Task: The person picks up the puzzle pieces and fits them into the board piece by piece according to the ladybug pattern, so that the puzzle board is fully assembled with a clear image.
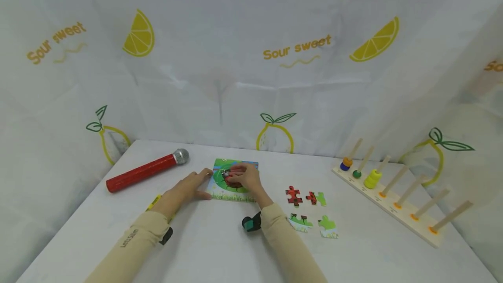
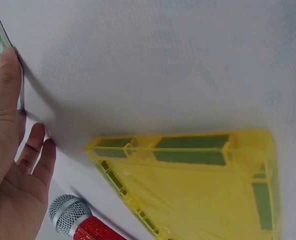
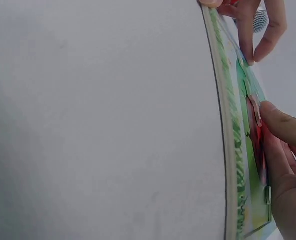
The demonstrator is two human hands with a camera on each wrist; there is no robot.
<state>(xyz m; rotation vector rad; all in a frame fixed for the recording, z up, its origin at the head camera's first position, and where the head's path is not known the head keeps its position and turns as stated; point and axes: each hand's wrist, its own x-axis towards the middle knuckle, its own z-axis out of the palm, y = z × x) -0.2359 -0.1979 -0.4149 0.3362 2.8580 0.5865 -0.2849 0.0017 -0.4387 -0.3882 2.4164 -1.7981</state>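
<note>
A jigsaw board (image 1: 232, 198) with a ladybug picture lies on the table. My left hand (image 1: 192, 185) rests at its left side, thumb and fingers spread and touching the edge. Over the middle of the picture, my right hand (image 1: 247, 177) pinches a red puzzle piece (image 3: 254, 106) between thumb and fingers, low on the board. That hand covers part of the ladybug. To the right lie loose puzzle pieces: a red one (image 1: 293, 197), a red and green one (image 1: 321, 199), one with grass (image 1: 302, 224) and a green one (image 1: 328, 227).
A red microphone (image 1: 143, 172) lies at the back left. Beneath my left forearm sits a yellow see-through plastic frame (image 2: 187, 185). A wooden peg stand (image 1: 387, 206) with coloured beads runs along the right side. Behind the white table (image 1: 212, 248) hangs a lemon-print cloth (image 1: 220, 91).
</note>
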